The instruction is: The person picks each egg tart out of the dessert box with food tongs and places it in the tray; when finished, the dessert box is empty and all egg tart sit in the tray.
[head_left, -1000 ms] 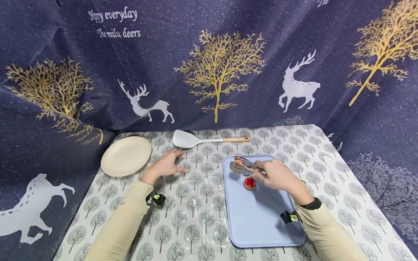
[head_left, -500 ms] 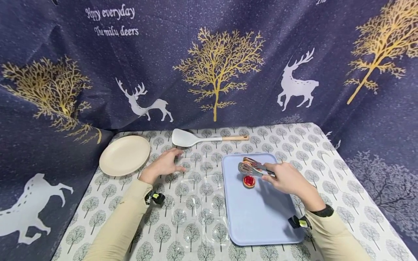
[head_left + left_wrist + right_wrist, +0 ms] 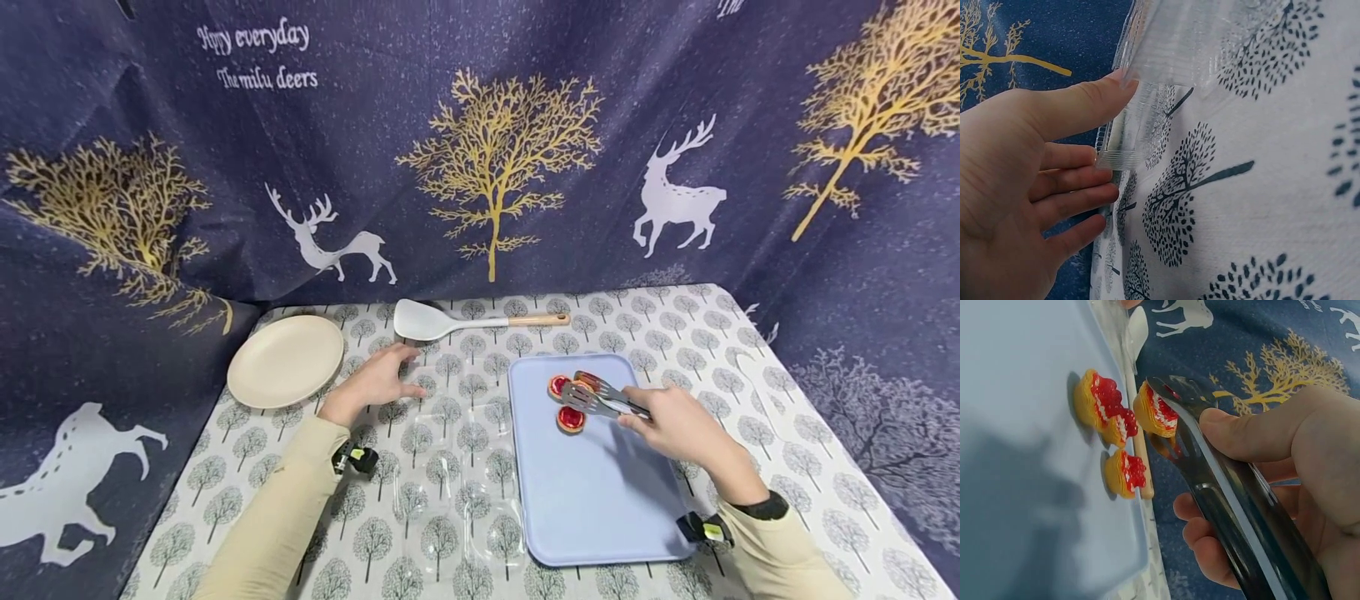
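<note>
My right hand (image 3: 671, 421) grips metal serving tongs (image 3: 1235, 506) over the blue tray (image 3: 600, 500). A small tart (image 3: 1157, 412) with a red topping and yellow crust sits between the tong heads. Below it, several similar tarts stand close together on the tray, including one tart (image 3: 1090, 400) and another tart (image 3: 1125, 474). In the head view the tongs partly cover this group. My left hand (image 3: 378, 379) is at the far left corner of a clear plastic compartment container (image 3: 457, 500). Thumb and index fingertip touch its edge, with the fingers spread and fairly straight.
A beige plate (image 3: 285, 362) lies at the back left of the table. Behind the container is a white turner (image 3: 427, 321) with a wooden handle. A thin white item (image 3: 761, 392) lies right of the tray. A dark blue deer-patterned cloth (image 3: 480, 167) hangs behind.
My right hand and the tongs have moved right and slightly nearer. Another tart on the tray has come into view behind the front one. My left hand has stayed at the container's corner.
</note>
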`<state>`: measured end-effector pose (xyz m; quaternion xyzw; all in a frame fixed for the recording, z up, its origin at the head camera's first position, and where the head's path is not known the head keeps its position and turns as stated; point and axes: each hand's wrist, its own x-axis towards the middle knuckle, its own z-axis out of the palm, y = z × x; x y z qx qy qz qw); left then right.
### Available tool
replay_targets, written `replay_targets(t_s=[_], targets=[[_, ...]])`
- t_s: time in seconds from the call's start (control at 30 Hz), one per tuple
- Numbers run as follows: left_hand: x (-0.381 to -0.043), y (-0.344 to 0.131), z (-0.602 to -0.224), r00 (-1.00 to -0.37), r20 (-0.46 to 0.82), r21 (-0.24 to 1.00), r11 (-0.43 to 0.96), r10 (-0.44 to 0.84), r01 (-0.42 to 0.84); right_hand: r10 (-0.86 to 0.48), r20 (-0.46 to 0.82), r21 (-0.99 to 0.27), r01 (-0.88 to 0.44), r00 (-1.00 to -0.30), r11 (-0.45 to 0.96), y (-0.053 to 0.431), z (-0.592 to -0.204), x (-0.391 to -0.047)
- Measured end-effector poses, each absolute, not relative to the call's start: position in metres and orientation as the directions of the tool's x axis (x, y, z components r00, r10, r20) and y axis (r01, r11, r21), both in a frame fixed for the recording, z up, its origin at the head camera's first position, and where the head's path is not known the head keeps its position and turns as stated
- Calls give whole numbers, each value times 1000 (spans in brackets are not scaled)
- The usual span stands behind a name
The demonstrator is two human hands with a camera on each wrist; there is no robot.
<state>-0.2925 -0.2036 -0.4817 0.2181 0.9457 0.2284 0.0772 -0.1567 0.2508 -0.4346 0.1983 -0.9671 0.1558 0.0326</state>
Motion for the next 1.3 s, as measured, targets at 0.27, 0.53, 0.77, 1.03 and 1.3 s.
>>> replay_targets(t_s=[0.27, 0.53, 0.77, 1.03, 1.3], targets=[[-292, -203, -484, -906, -76, 457, 822, 417, 340, -337, 106, -296, -353, -936, 888, 262, -439, -148], [-293, -203, -483, -898, -60, 461, 810, 435, 362, -300, 80, -316, -309, -951, 897, 270, -442, -143], [-293, -203, -484, -896, -58, 461, 808, 440, 367, -293, 72, -309, -301, -953, 902, 274, -445, -139], [-291, -202, -483, -898, -67, 460, 812, 435, 359, -300, 83, -280, -311, -950, 908, 279, -449, -135], [-290, -201, -482, -898, -59, 466, 807, 437, 362, -298, 76, -280, -307, -951, 909, 280, -453, -134]])
